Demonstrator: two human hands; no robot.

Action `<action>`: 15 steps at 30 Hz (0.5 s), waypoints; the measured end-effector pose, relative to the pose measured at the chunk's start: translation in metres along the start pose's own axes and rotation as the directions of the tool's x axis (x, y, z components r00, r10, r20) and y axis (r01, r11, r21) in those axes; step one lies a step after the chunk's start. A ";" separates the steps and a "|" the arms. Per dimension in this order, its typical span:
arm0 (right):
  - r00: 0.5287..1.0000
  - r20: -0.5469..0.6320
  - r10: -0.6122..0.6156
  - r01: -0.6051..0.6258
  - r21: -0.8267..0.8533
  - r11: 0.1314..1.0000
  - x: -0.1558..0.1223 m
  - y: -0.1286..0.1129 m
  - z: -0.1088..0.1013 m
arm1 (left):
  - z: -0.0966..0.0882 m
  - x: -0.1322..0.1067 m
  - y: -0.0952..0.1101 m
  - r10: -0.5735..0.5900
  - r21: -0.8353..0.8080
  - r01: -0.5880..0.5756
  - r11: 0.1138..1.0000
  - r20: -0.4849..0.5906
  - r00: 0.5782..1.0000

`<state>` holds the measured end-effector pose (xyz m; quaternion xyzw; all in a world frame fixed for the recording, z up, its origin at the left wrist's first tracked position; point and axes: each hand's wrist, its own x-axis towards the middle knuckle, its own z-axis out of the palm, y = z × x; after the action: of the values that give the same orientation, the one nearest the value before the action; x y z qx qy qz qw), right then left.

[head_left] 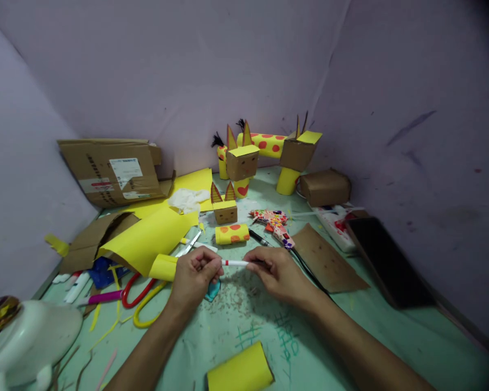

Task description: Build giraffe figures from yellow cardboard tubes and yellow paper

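Note:
Both my hands hold a thin white marker with a red band (235, 263) level above the green table (383, 347). My left hand (195, 274) is closed round its left end, my right hand (275, 271) round its right end. Just beyond the marker lies a yellow roll with orange spots (232, 234). Behind that roll stands a small cardboard box head with pointed ears (225, 207). Another plain yellow roll (165, 266) lies beside my left hand.
Yellow cardboard animals (264, 149) stand at the back. Yellow paper sheets (150, 236), flattened cardboard (114, 171), scissors with red and yellow handles (140, 304) and pens lie left. A glue gun (275, 222), brown card (326, 258) and dark tablet (385, 258) lie right. A yellow roll (240, 372) lies near me.

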<state>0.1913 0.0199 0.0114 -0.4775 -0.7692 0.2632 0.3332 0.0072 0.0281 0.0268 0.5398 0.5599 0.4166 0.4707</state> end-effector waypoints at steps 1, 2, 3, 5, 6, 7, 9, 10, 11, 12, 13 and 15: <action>1.000 0.000 0.008 -0.008 -0.039 0.999 0.001 0.002 0.002 | 0.000 0.000 0.001 -0.002 0.021 0.003 1.000 -0.022 1.000; 1.000 -0.001 0.019 -0.019 -0.082 0.996 0.003 0.005 0.005 | -0.002 -0.001 0.004 0.006 0.056 -0.003 0.998 -0.064 0.998; 1.000 -0.001 0.029 -0.029 -0.123 0.992 0.004 0.007 0.007 | -0.005 -0.002 0.007 0.031 0.116 -0.017 0.993 -0.123 0.992; 0.999 0.002 0.040 -0.039 -0.181 0.983 0.005 0.009 0.010 | -0.015 -0.006 0.015 0.136 0.296 -0.055 0.954 -0.262 0.955; 0.999 0.000 0.035 -0.034 -0.195 0.980 0.004 0.008 0.010 | -0.021 -0.009 0.019 0.197 0.402 -0.059 0.914 -0.311 0.930; 1.000 -0.001 0.022 -0.022 -0.198 0.980 0.002 0.005 0.009 | -0.028 -0.011 0.023 0.219 0.445 -0.051 0.894 -0.334 0.917; 0.999 0.028 -0.022 0.027 -0.190 0.981 -0.004 -0.007 0.002 | -0.044 -0.015 0.028 0.244 0.480 -0.033 0.877 -0.384 0.890; 0.996 0.087 -0.033 0.047 -0.163 0.985 -0.009 -0.016 -0.003 | -0.052 -0.017 0.030 0.263 0.508 -0.020 0.861 -0.411 0.873; 0.979 0.201 -0.037 0.062 -0.122 0.991 -0.015 -0.025 -0.007 | -0.061 -0.017 0.031 0.286 0.539 -0.005 0.842 -0.440 0.851; 0.943 0.332 -0.039 0.067 -0.072 0.995 -0.021 -0.035 -0.011 | -0.070 -0.018 0.032 0.301 0.579 0.035 0.814 -0.472 0.829; 0.893 0.445 -0.064 0.088 -0.034 0.996 -0.027 -0.043 -0.012 | -0.080 -0.017 0.033 0.293 0.615 0.098 0.782 -0.501 0.814; 0.831 0.545 -0.113 0.145 -0.016 0.989 -0.039 -0.057 -0.010 | -0.101 -0.016 0.034 0.227 0.646 0.240 0.725 -0.553 0.802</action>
<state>0.1800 -0.0373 0.0488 -0.3396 -0.8696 0.3425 0.1051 -0.0845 0.0191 0.0818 0.5131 0.7938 0.3244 0.0362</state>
